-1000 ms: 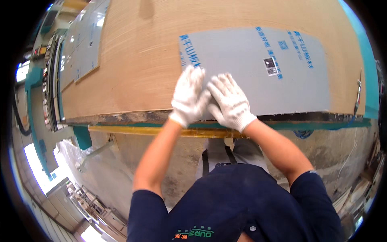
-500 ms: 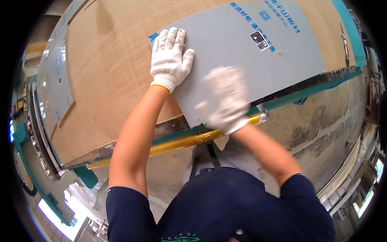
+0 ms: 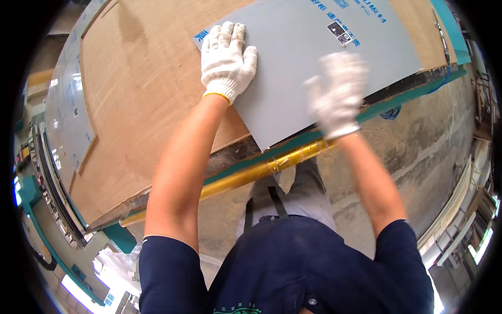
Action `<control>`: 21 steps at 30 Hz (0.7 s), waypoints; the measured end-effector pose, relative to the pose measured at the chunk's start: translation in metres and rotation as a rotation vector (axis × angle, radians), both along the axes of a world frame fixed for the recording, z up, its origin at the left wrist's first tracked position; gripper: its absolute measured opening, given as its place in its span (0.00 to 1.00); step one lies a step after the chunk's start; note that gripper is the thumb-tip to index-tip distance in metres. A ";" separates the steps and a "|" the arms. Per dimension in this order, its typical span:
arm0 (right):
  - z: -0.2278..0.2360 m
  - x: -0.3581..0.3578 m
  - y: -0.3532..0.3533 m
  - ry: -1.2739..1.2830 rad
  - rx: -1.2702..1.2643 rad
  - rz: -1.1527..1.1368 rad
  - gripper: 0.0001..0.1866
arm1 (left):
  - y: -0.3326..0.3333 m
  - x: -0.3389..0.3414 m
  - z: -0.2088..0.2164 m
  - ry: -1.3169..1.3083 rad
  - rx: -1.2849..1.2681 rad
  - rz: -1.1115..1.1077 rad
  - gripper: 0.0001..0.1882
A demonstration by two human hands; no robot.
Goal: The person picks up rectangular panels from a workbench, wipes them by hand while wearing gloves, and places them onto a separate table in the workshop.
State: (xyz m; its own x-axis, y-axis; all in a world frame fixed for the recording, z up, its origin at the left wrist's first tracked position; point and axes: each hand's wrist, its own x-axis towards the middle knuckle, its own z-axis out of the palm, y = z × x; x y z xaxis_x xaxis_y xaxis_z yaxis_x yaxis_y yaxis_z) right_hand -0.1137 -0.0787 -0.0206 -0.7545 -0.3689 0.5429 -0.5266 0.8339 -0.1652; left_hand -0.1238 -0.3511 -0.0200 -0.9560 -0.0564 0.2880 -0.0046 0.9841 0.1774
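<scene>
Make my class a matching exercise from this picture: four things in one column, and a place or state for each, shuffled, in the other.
Things
1. left hand
2. right hand
3. grey sheet
4. yellow pole

Places and states
A. along the near side of the worktable
B. gloved and blurred
C. on the wooden board, one corner jutting past its near edge
D. gloved and sharp, spread flat at the sheet's left edge

Pairs: 1-D, 2-B, 3-C, 4-A

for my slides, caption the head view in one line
Gloved left hand flat on a grey panel atop a tan board, blurred right hand over the panel.
</scene>
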 end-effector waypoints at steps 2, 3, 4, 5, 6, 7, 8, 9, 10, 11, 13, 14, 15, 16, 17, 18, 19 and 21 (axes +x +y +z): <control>0.026 0.077 -0.084 -0.345 -0.166 0.351 0.32 | -0.004 0.002 -0.003 -0.012 0.008 0.008 0.32; 0.025 0.111 -0.119 -0.399 -0.030 0.374 0.30 | -0.003 0.000 -0.002 -0.007 0.006 -0.003 0.32; 0.028 0.132 -0.151 -0.491 -0.398 0.520 0.26 | -0.005 0.000 -0.001 0.000 0.000 -0.007 0.31; 0.031 0.153 -0.181 -0.554 -0.751 0.692 0.23 | -0.002 -0.005 0.001 0.008 -0.002 -0.017 0.31; 0.040 0.161 -0.185 -0.550 -0.726 0.754 0.22 | -0.001 -0.004 0.005 -0.027 0.049 -0.018 0.31; 0.057 0.171 -0.186 -0.556 -0.701 0.812 0.21 | 0.001 0.000 0.005 -0.056 0.060 -0.028 0.31; 0.060 0.163 -0.179 -0.608 -0.463 0.916 0.24 | -0.003 -0.008 0.006 -0.024 0.028 -0.036 0.30; 0.071 0.146 -0.160 -0.710 -0.280 0.922 0.26 | -0.003 -0.004 0.006 -0.021 0.017 -0.041 0.30; 0.085 0.128 -0.141 -0.793 -0.084 0.930 0.28 | -0.002 -0.005 0.012 -0.028 0.048 -0.037 0.30; 0.094 0.084 -0.118 -0.869 0.053 0.862 0.28 | -0.012 0.000 0.004 -0.031 0.021 -0.045 0.30; 0.035 0.033 -0.042 -0.324 -0.243 0.314 0.27 | -0.007 0.001 0.010 -0.080 0.009 -0.038 0.31; 0.023 -0.004 -0.005 -0.210 -0.285 0.288 0.26 | -0.012 0.006 0.008 -0.105 -0.018 -0.028 0.32; 0.027 -0.033 0.025 -0.143 -0.149 0.126 0.26 | -0.013 0.009 0.007 -0.141 -0.027 -0.011 0.32; 0.012 -0.063 0.058 -0.057 -0.061 -0.043 0.28 | -0.012 0.010 0.008 -0.142 -0.011 -0.024 0.32; 0.007 -0.095 0.095 -0.184 0.002 -0.167 0.32 | -0.012 0.007 0.009 -0.135 0.003 -0.025 0.32; -0.002 -0.129 0.135 -0.161 0.059 -0.230 0.32 | -0.013 0.006 0.007 -0.112 0.008 -0.034 0.33; -0.002 -0.164 0.179 -0.130 0.123 -0.322 0.32 | -0.012 0.005 0.004 -0.094 0.014 -0.048 0.33; -0.015 -0.218 0.270 -0.125 0.047 -0.540 0.34 | -0.001 -0.004 0.007 -0.119 0.018 -0.094 0.35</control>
